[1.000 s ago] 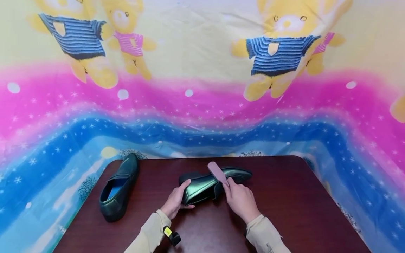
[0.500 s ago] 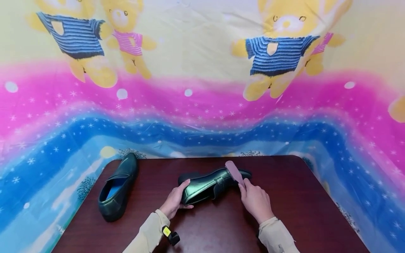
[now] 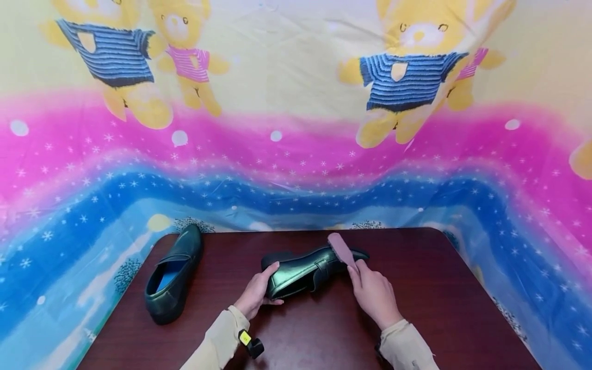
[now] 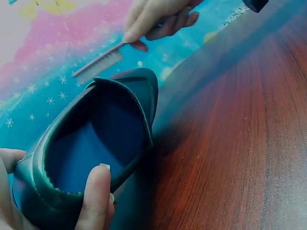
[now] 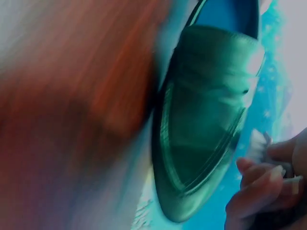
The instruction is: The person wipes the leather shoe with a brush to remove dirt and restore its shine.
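A dark green loafer (image 3: pixel 296 275) lies tilted on its side, its opening towards me and its toe pointing right. My left hand (image 3: pixel 253 294) grips it at the heel, thumb on the outer side. In the left wrist view, a fingertip hooks over the rim beside the blue insole (image 4: pixel 79 158). My right hand (image 3: pixel 375 295) holds a brush (image 3: pixel 342 250) with a pale pink back by its handle. White bristles (image 4: pixel 103 66) show in the left wrist view. In the head view, the brush head overlaps the front of the loafer, near the toe.
A matching loafer (image 3: pixel 180 275) stands upright at the left of the dark red-brown table (image 3: pixel 439 308). Behind the table's far edge hangs a cloth (image 3: pixel 287 169) printed with bears and snowflakes. A black device with a yellow face (image 3: pixel 245 337) is on my left wrist.
My right hand has moved the brush right along the loafer, from the strap area towards the toe; over the last half second it barely shifts. The left hand and its grip stay put.
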Motion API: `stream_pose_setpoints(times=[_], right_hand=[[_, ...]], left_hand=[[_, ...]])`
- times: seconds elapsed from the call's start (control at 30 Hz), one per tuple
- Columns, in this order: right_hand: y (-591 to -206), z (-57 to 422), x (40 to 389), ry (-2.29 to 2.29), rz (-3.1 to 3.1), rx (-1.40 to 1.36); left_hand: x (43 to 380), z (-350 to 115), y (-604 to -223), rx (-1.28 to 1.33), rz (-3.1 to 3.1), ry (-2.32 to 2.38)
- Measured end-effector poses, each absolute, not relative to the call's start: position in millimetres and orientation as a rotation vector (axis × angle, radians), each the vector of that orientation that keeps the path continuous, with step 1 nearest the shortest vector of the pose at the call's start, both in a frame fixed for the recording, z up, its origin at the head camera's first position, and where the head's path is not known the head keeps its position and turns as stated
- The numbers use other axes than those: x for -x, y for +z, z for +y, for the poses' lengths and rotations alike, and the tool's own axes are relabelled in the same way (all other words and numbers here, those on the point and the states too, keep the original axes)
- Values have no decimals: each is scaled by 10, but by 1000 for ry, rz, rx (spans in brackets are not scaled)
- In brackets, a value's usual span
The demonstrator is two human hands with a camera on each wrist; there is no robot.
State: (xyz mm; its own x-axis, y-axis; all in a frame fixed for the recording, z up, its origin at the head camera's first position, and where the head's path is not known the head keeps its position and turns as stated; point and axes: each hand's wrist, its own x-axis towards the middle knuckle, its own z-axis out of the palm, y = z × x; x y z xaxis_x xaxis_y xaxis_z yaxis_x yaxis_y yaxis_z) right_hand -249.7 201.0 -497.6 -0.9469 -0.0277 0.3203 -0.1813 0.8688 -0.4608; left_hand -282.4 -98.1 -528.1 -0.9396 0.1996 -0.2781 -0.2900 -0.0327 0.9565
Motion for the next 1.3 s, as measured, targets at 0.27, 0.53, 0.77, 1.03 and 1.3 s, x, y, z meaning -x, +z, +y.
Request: stream_pose_setpoints(times=[0.27, 0.53, 0.77, 1.03, 1.3], right_hand=[[-4969, 1738, 2519, 693, -2728, -281], [-5015, 1875, 2535, 691, -2725, -153], [-5008, 2056, 2562, 708, -2736, -72], [-4950, 1943, 2532, 779, -2713, -143], [-4948, 1694, 2545, 793, -2727, -290]], left_hand=[[2827, -985, -5291, 93, 1902, 2042], [2834, -990, -5301, 88, 1865, 2053], [2842, -1016, -5314, 105, 1866, 2056], [2835, -1010, -5330, 102, 1851, 2058], [2844, -1009, -5321, 101, 1858, 2058]])
